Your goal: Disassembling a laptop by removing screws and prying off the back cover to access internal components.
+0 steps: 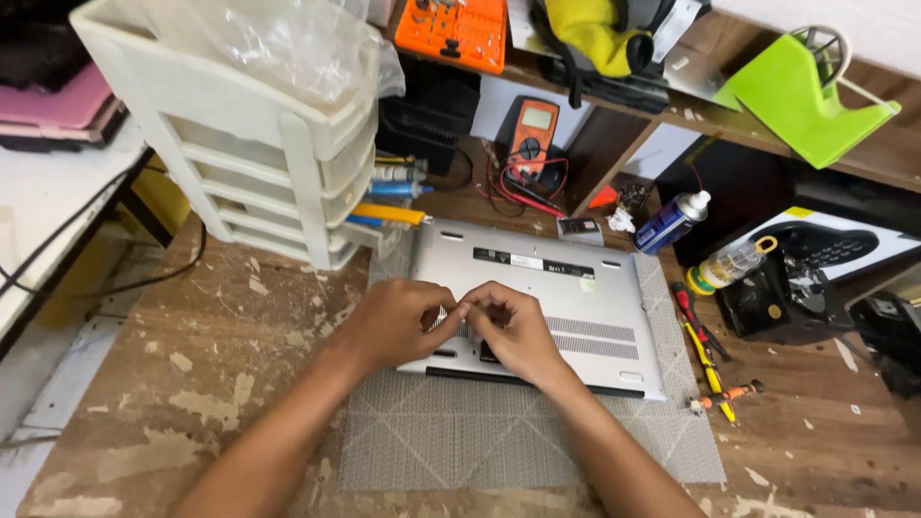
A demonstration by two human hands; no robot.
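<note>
A silver laptop (576, 288) lies bottom-side up on a grey woven mat (460, 432), its vent slots and black strip facing up. My left hand (389, 324) and my right hand (513, 331) meet over the laptop's near edge, fingertips pinched together at about the same spot. Whatever sits between the fingertips is too small to make out. Both forearms reach in from the bottom of the view.
White plastic drawer unit (278, 144) at back left, pens beside it. Orange multimeter (533, 134) with red leads behind the laptop. Blue spray can (670, 223), small bottle (726, 264), black box (782, 297), screwdrivers (705, 350) on the right. Green tape dispenser (806, 96) on the shelf. Worn wooden tabletop (211, 355).
</note>
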